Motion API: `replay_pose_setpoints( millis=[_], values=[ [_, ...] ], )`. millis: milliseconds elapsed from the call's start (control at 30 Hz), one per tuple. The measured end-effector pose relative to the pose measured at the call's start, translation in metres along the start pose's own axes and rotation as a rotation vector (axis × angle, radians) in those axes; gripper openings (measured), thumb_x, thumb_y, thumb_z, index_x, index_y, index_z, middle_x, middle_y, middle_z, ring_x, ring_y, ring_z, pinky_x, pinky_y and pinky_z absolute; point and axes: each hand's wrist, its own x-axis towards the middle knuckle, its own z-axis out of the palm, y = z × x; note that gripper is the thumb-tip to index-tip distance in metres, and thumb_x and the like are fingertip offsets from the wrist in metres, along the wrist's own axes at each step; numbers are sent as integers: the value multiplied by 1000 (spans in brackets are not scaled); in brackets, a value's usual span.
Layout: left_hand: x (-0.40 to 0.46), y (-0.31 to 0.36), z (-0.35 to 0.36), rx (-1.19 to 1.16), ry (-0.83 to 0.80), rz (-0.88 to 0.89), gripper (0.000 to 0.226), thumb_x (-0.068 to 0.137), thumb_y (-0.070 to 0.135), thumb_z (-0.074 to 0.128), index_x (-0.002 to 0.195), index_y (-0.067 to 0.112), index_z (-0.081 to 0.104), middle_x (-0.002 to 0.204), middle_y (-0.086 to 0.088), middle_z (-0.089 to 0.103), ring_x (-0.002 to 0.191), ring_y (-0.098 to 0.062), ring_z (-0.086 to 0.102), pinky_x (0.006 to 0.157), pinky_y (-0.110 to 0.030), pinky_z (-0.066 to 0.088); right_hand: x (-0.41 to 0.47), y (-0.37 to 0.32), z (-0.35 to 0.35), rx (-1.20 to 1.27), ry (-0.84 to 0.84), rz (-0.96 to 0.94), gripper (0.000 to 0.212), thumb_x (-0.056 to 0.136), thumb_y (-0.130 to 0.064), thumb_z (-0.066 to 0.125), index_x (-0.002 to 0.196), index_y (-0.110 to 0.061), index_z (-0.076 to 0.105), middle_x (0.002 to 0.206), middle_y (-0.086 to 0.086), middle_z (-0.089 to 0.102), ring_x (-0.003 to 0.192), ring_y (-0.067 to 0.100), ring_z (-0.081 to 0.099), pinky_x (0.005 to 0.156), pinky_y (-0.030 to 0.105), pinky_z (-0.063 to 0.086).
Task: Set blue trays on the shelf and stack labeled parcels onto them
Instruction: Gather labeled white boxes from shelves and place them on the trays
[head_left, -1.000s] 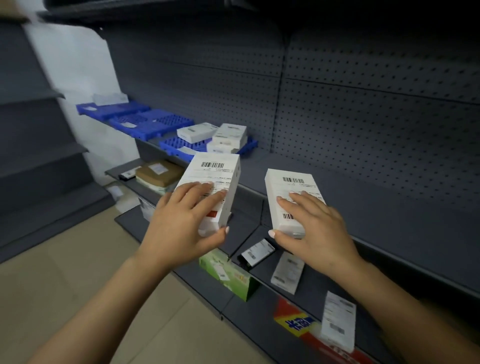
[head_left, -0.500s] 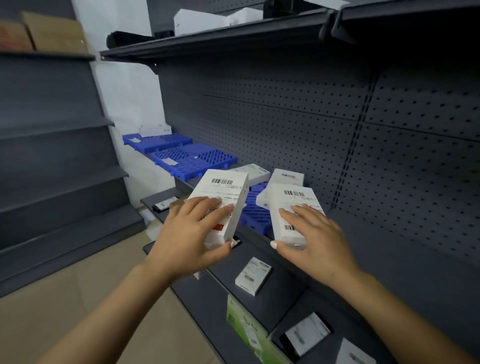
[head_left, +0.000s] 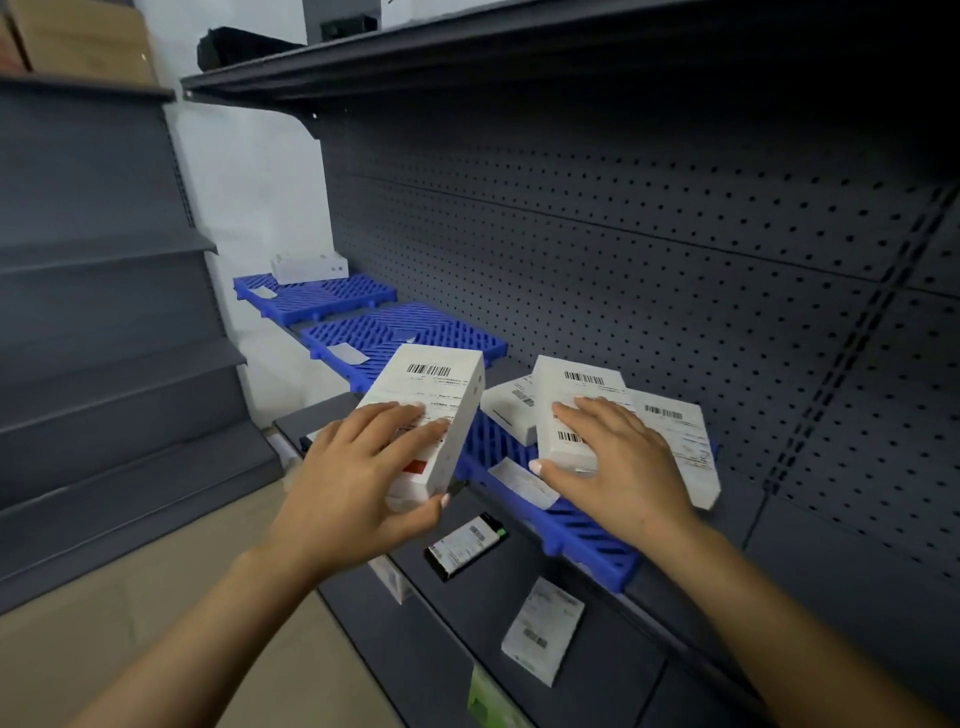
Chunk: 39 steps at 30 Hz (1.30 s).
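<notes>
Parcels being held: white labeled box (head_left: 434, 410) is being gripped by left hand (head_left: 358, 478) at 9 o'clock; another (head_left: 569, 410) by right hand (head_left: 618, 467), over blue tray (head_left: 587, 530) on shelf (head_left: 810, 561).

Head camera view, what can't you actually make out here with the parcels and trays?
- Label text on the parcel in the left hand: too small and blurred to read.
- Parcel behind the right hand: its near part is hidden by the hand, its lower corner motion-blurred.
- Near blue tray: partly covered by parcels and hands.
- Top shelf: its contents are cut off by the upper edge.
</notes>
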Motion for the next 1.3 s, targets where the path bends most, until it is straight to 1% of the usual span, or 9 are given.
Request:
replay_pose_setpoints(
  millis=[167, 367, 567, 733, 800, 933, 1033, 1133, 1300],
  values=[
    [39, -70, 27, -68, 1, 111, 66, 78, 64, 49, 133, 27, 52, 137, 2, 51, 126, -21, 45, 95, -44, 43, 54, -18, 36, -68, 33, 98, 72, 78, -70, 49, 140, -35, 40, 150, -10, 32, 139, 11, 24, 110, 46, 28],
    [91, -152, 55, -161, 13, 287, 64, 78, 60, 53, 131, 26, 54, 135, 2, 52, 124, -21, 46, 94, -43, 44, 104, -38, 75, -163, 47, 291, 88, 66, -76, 23, 139, -31, 44, 149, -4, 37, 139, 17, 29, 108, 47, 32],
    [130, -204, 84, -277, 36, 401, 60, 78, 57, 56, 129, 25, 56, 133, 3, 53, 123, -22, 47, 92, -44, 46, 126, -50, 89, -302, -14, 441, 68, 85, -67, 44, 144, -36, 31, 155, -11, 23, 143, 10, 16, 111, 41, 23],
    [152, -222, 104, -323, 0, 423, 61, 78, 59, 54, 130, 27, 54, 133, 6, 52, 125, -19, 45, 95, -44, 44, 130, -50, 103, -305, -50, 503, 77, 77, -75, 34, 140, -32, 42, 150, -4, 35, 140, 18, 28, 108, 52, 31],
    [159, -225, 111, -337, -6, 429, 61, 78, 59, 54, 130, 28, 53, 133, 6, 52, 125, -19, 44, 96, -44, 44, 129, -46, 107, -334, -27, 494, 82, 73, -77, 29, 135, -29, 49, 146, -2, 43, 136, 22, 36, 104, 57, 35],
    [173, -226, 119, -358, 17, 426, 61, 77, 57, 56, 129, 25, 55, 133, 5, 53, 124, -20, 46, 96, -43, 44, 133, -47, 102, -371, -40, 455, 86, 71, -83, 25, 140, -35, 41, 151, -6, 33, 141, 19, 26, 113, 57, 13],
    [182, -228, 123, -365, 13, 433, 62, 77, 57, 56, 130, 26, 54, 133, 6, 52, 124, -19, 45, 96, -42, 44, 144, -54, 94, -358, 23, 393, 80, 77, -79, 24, 136, -30, 48, 145, 0, 44, 136, 22, 36, 111, 54, 26],
    [190, -235, 126, -360, 23, 414, 61, 77, 57, 56, 130, 26, 55, 134, 6, 51, 125, -19, 44, 95, -44, 44, 166, -57, 94, -275, 42, 312, 77, 84, -77, 19, 138, -30, 45, 146, 1, 42, 136, 22, 37, 111, 47, 24],
    [197, -263, 127, -365, 60, 378, 61, 79, 57, 58, 130, 25, 55, 135, 5, 51, 125, -20, 46, 94, -47, 45, 210, -73, 110, -221, 61, 185, 61, 87, -65, 34, 139, -33, 41, 147, -3, 40, 136, 19, 35, 112, 48, 25]
  ],
)
